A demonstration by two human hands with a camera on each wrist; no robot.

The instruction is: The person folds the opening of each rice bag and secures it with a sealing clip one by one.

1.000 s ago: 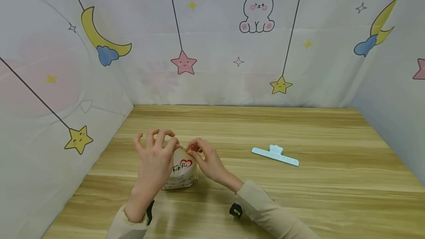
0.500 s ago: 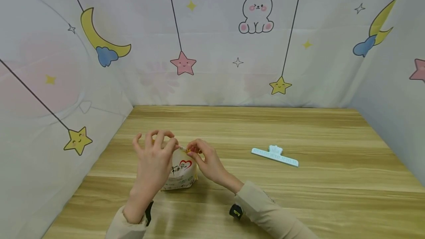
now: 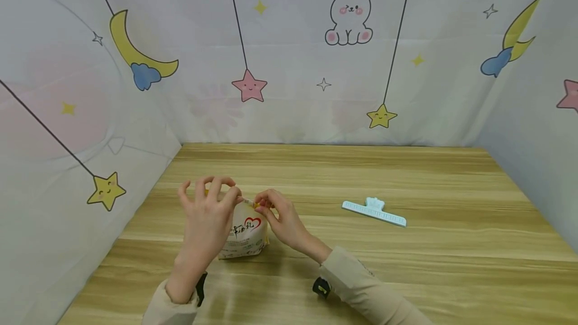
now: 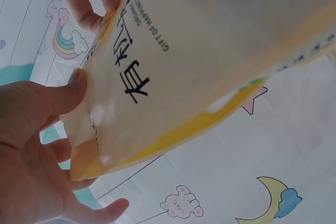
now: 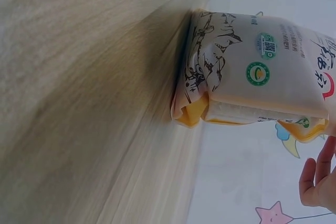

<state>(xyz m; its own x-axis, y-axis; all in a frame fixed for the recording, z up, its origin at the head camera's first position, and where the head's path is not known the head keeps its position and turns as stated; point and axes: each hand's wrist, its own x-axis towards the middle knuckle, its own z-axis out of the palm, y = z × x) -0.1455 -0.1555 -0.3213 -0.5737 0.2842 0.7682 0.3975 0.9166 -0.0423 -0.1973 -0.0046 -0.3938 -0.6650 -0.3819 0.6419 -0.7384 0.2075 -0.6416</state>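
Note:
A white plastic food bag (image 3: pixel 246 239) with yellow side folds, black lettering and a red heart stands upright on the wooden table. My left hand (image 3: pixel 205 224) pinches its top edge between thumb and index finger, the other fingers spread and raised. At the right end of that edge, my right hand (image 3: pixel 285 220) holds the plastic between thumb and fingers. Up close in the left wrist view, the upper part of the bag (image 4: pixel 178 72) looks flattened along the top. The right wrist view shows the bag's base (image 5: pixel 205 66) resting on the tabletop.
A pale blue bag clip (image 3: pixel 375 209) with a long ruler-like bar lies on the table (image 3: pixel 451 275) to the right of the hands. A white curtain (image 3: pixel 289 54) printed with stars, moons and a rabbit encloses the table at the back and sides.
My left hand has shifted slightly left along the bag's top edge. My right hand, the bag and the clip stay practically where they were.

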